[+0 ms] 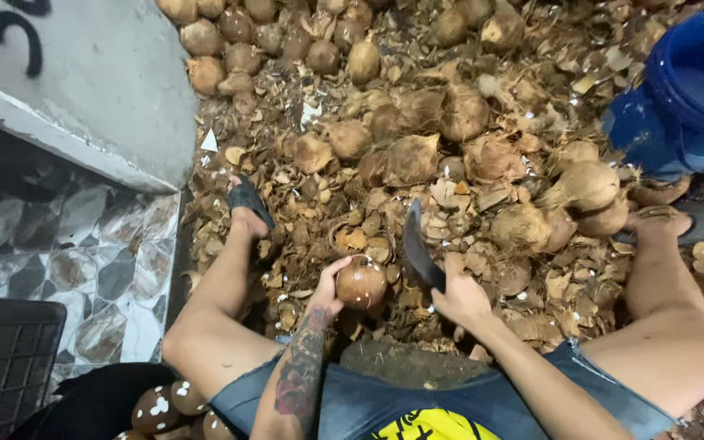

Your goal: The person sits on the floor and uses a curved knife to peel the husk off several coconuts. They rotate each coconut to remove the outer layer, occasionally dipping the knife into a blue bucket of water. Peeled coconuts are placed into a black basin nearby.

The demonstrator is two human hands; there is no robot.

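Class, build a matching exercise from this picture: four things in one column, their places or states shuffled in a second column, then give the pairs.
1. round brown coconut
2. dark curved knife blade
3. big blue plastic bucket
4. black plastic crate

a. lower left corner
b. held in left hand
c. upper right, on husks
d. raised in right hand

Pairs: 1-b, 2-d, 3-c, 4-a

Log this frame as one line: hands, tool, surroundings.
left hand: holds coconut | right hand: grips cleaver, blade up beside coconut | husk pile ahead | blue bucket at right
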